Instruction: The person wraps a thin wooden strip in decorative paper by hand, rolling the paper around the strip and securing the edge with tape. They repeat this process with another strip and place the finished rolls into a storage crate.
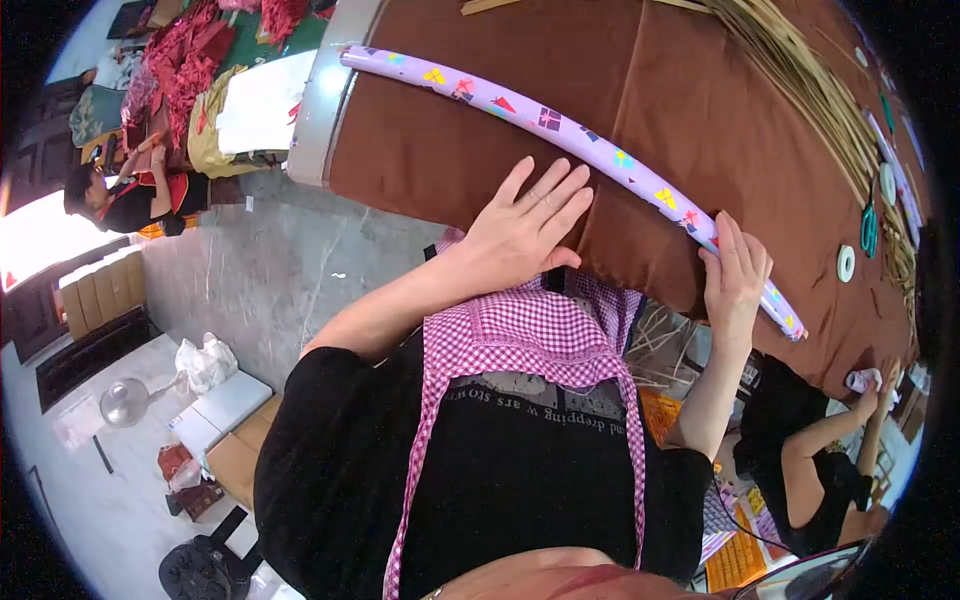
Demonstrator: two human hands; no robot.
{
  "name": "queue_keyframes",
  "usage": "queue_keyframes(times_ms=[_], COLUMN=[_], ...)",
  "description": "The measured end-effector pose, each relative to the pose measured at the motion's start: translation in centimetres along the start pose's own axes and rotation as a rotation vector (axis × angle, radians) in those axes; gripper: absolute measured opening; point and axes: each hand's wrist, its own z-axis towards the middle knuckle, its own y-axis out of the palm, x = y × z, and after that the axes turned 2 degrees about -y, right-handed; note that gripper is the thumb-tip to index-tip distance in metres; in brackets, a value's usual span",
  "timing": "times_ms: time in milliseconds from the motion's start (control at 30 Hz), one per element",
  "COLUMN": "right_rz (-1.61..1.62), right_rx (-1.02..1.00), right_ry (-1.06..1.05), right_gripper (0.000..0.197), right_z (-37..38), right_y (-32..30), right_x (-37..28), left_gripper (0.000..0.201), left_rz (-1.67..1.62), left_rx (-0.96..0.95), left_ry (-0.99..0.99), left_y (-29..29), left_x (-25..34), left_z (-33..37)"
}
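A long roll of lilac wrapping paper (590, 148), printed with small coloured gift shapes, lies across the brown cloth (440, 150) on the table in front of me. My right hand (736, 275) is closed round the roll near its right end, the thumb on the near side and the fingers over the top. Flat and spread, my left hand (528, 215) rests at the table's near edge, just short of the roll's middle. It holds nothing.
On the table's right are a bundle of thin dry strips (815, 85), teal scissors (869, 228) and a roll of white tape (846, 263). One person (820, 450) works at the right, another (130, 190) at the far left. Boxes (245, 440) stand on the floor behind left.
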Motion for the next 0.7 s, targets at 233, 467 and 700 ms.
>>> queue_keyframes(times_ms=[233,467,700], right_rz=[0.008,0.008,0.027], right_rx=[-0.02,-0.039,-0.051], right_ry=[0.007,0.01,0.003], right_gripper=[0.048,0.047,0.049], right_z=[0.1,-0.3,-0.4], right_y=[-0.1,-0.1,-0.2], right_x=[-0.1,0.1,0.2], left_gripper=[0.078,0.078,0.089], left_rz=[0.169,0.071,0.149], left_rx=[0.065,0.082,0.126], left_ry=[-0.054,-0.045,-0.165], left_y=[-0.4,-0.8,-1.2], left_x=[-0.7,-0.9,-2.4], left_z=[1.7,0.7,0.8])
